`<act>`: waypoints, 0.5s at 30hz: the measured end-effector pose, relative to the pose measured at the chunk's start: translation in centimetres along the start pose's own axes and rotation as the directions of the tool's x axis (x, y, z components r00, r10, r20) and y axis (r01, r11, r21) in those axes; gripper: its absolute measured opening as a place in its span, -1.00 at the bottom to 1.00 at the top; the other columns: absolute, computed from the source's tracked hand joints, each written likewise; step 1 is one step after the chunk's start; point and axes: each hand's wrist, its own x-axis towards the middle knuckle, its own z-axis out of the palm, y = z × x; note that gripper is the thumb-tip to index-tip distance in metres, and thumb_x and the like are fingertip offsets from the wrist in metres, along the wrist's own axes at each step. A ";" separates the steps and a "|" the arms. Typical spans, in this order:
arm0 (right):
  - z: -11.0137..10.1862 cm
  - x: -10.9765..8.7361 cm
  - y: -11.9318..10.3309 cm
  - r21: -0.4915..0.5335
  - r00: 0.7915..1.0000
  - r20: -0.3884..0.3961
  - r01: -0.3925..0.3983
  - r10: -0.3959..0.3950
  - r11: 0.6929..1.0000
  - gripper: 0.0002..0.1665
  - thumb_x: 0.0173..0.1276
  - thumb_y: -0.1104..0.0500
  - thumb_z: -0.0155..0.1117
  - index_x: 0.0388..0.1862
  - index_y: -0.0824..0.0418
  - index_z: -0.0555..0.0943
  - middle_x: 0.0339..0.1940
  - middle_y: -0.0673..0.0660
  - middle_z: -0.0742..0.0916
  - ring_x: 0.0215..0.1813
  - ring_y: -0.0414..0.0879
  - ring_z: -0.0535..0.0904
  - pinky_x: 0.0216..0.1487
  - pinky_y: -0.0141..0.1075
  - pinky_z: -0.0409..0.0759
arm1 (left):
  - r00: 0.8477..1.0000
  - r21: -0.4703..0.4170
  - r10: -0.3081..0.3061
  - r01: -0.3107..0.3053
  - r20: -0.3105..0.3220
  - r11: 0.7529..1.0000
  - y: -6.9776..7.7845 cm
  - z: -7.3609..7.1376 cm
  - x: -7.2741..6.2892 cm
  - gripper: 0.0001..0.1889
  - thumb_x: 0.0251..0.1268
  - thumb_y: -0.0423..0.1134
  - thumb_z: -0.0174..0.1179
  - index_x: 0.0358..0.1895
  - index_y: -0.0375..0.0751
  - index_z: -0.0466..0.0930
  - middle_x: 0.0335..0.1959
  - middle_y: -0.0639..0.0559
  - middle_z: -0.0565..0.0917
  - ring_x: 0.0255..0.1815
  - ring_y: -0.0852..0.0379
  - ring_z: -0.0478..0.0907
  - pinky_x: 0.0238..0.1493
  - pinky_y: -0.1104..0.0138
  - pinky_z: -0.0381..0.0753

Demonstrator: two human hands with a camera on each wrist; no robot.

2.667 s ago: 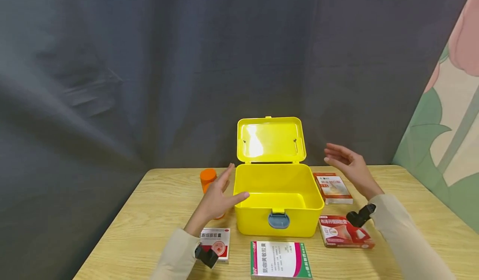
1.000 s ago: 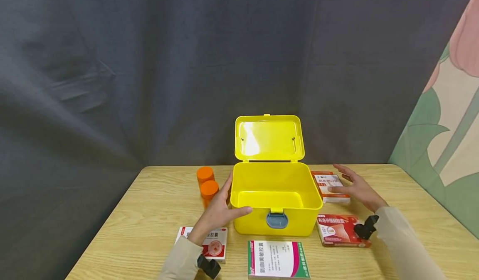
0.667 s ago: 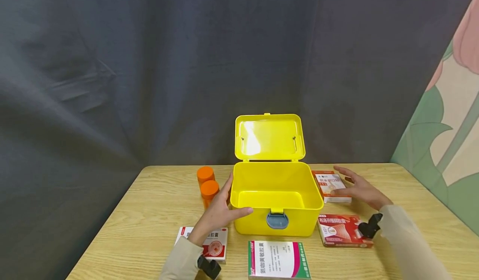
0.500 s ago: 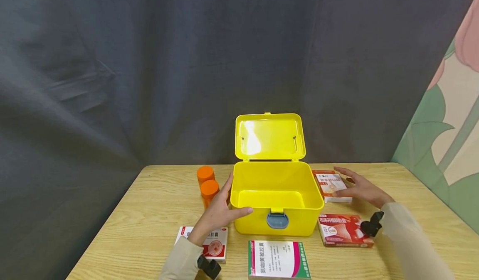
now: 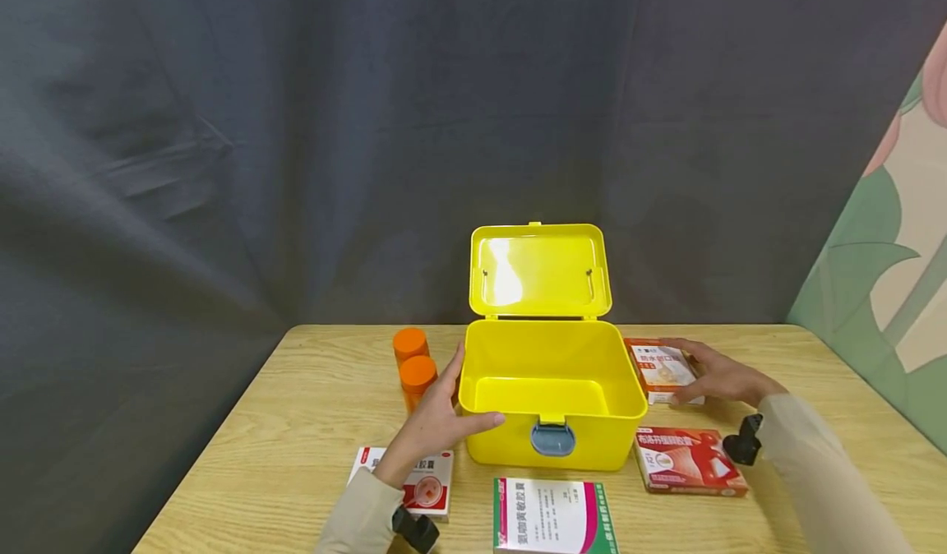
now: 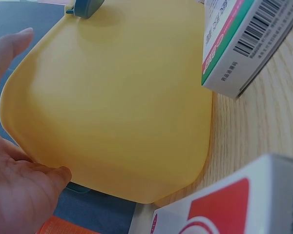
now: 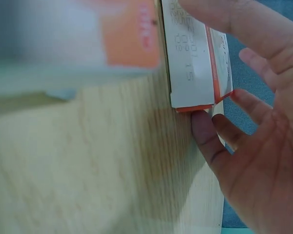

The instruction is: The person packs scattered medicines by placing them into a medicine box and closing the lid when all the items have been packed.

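An open-lidded yellow box [image 5: 547,443] with a grey-blue latch stands mid-table. My left hand [image 5: 436,418] rests along its left wall with straight, spread fingers; in the left wrist view the fingertips touch the wall. To the right of the box, my right hand [image 5: 721,377] spans an orange and white bandage box [image 5: 661,367] lying flat, thumb at its near edge and fingers at its far edge. The right wrist view shows the fingers bent about the end of that bandage box [image 7: 193,68]. Its far side is partly hidden by the fingers.
Two orange-capped bottles [image 5: 418,373] stand left of the yellow box. Three medicine boxes lie nearer: a red and white box [image 5: 429,488] by the left wrist, a green and white box [image 5: 551,517] in front, and a red box [image 5: 688,462] below the right hand. A dark curtain [image 5: 370,168] hangs behind.
My right hand has come down from the air to the bandage box, its thumb now at the near edge. My left hand has moved against the yellow box's wall.
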 end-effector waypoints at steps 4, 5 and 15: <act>-0.1 -0.2 -0.4 -0.026 1.000 0.019 0.023 -0.022 0.999 0.24 -0.05 0.00 0.61 0.51 0.23 0.10 0.42 0.51 0.10 0.28 0.47 0.14 0.19 0.43 0.17 | 1.000 0.014 -0.015 0.015 -0.008 1.000 0.1 -0.1 -0.2 0.11 0.10 -0.05 0.44 0.58 0.14 -0.22 0.44 0.23 0.23 0.22 0.20 0.43 0.23 0.31 0.41; -0.1 -0.2 -0.5 -0.030 0.999 0.026 0.027 -0.026 0.999 0.23 -0.04 0.01 0.60 0.50 0.25 0.09 0.42 0.52 0.10 0.27 0.47 0.14 0.19 0.43 0.17 | 1.000 0.017 -0.017 0.017 -0.009 1.000 0.1 -0.1 -0.2 0.11 0.10 -0.05 0.44 0.58 0.13 -0.23 0.44 0.23 0.24 0.21 0.20 0.44 0.23 0.31 0.41; -0.2 -0.3 -0.8 -0.048 0.999 0.035 0.028 -0.026 0.998 0.19 -0.10 0.09 0.60 0.47 0.24 0.15 0.39 0.50 0.09 0.23 0.43 0.15 0.21 0.44 0.12 | 1.000 0.012 -0.015 0.015 -0.002 1.000 0.3 -0.2 -0.5 0.12 0.10 -0.08 0.44 0.58 0.12 -0.24 0.40 0.21 0.29 0.16 0.19 0.47 0.22 0.30 0.42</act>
